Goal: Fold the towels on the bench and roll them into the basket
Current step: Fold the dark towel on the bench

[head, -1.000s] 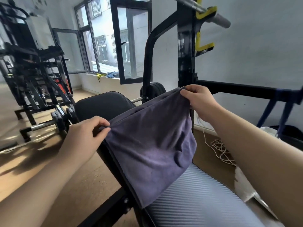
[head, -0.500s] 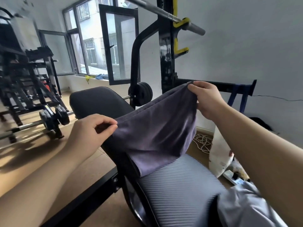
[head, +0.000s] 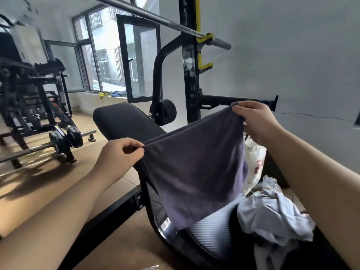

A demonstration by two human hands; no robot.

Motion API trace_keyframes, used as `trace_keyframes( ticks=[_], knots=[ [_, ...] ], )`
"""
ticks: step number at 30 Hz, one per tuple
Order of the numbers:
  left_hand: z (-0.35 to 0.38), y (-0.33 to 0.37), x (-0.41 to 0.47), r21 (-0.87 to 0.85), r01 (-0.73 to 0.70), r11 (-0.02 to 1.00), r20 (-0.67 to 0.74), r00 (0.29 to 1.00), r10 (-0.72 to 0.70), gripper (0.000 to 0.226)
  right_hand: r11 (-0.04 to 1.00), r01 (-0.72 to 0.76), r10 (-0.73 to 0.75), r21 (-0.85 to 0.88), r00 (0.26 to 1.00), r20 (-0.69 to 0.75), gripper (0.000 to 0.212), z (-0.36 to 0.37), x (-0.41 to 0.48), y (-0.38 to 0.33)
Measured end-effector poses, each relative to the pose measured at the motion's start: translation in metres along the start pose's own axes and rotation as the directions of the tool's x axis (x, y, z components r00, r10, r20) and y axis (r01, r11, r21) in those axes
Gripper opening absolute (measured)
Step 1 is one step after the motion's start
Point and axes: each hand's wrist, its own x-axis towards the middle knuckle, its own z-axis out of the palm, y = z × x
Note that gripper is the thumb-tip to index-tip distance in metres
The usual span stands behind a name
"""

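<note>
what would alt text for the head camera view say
Two bare hands, left hand and right hand, hold a dark purple-grey towel up by its top corners over a black padded weight bench. A crumpled pale blue towel lies on the bench at right.

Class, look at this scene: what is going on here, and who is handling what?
A person is holding up a dark purple towel over a workout bench. The left hand pinches one top corner and the right hand pinches the other, so the towel hangs doubled between them, its lower edge just above the seat. A crumpled pale blue towel lies on the bench to the right, not yet folded. No basket is in view.
</note>
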Motion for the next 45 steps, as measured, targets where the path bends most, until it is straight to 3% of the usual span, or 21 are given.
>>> trace_keyframes(
  ticks=[3,7,10,14,19,25,28,31,36,41,45],
  knots=[
    [-0.001,-0.004,-0.014,-0.234,0.168,0.958,0.041,0.986,-0.163,0.018,0.996,-0.068,0.066,0.051,0.997,0.047,0.014,-0.013,-0.026,0.007],
    [-0.004,-0.011,-0.029,-0.409,0.317,0.856,0.167,0.948,-0.271,0.014,0.983,-0.181,0.172,0.037,0.969,0.179,0.01,-0.03,-0.056,0.024],
    [-0.004,-0.018,-0.041,-0.474,0.381,0.793,0.255,0.922,-0.291,0.009,0.971,-0.241,0.232,0.004,0.939,0.255,0.007,-0.036,-0.076,0.041],
    [-0.001,-0.037,-0.053,-0.502,0.411,0.761,0.272,0.91,-0.312,0.009,0.962,-0.267,0.253,0.046,0.947,0.199,0.011,-0.038,-0.089,0.066],
    [0.016,-0.054,-0.065,-0.521,0.427,0.739,0.215,0.903,-0.371,0.013,0.965,-0.255,0.248,0.058,0.962,0.11,0.012,-0.033,-0.098,0.093],
    [0.036,-0.071,-0.065,-0.428,0.347,0.835,0.065,0.933,-0.354,0.013,0.979,-0.204,0.203,0.023,0.978,0.053,0.018,-0.034,-0.097,0.127],
    [0.043,-0.082,-0.063,-0.391,0.293,0.873,0.047,0.953,-0.299,0.008,0.981,-0.194,0.194,-0.009,0.979,0.069,0.01,-0.036,-0.096,0.144],
    [0.051,-0.091,-0.061,-0.372,0.275,0.887,0.023,0.958,-0.287,0.013,0.967,-0.202,0.222,-0.158,0.968,0.118,0.021,-0.037,-0.095,0.158],
    [0.063,-0.105,-0.059,-0.348,0.251,0.904,-0.034,0.96,-0.279,0.02,0.96,-0.122,0.15,-0.251,0.984,0.095,0.005,-0.031,-0.092,0.17],
    [0.068,-0.115,-0.062,-0.412,0.265,0.872,-0.087,0.941,-0.327,0.017,0.947,-0.009,0.045,-0.32,0.994,0.103,0.018,-0.025,-0.096,0.173],
    [0.06,-0.104,-0.059,-0.464,0.186,0.866,-0.215,0.925,-0.314,0.017,0.963,0.041,-0.007,-0.266,0.991,0.131,0.024,-0.014,-0.102,0.162]
  ],
)
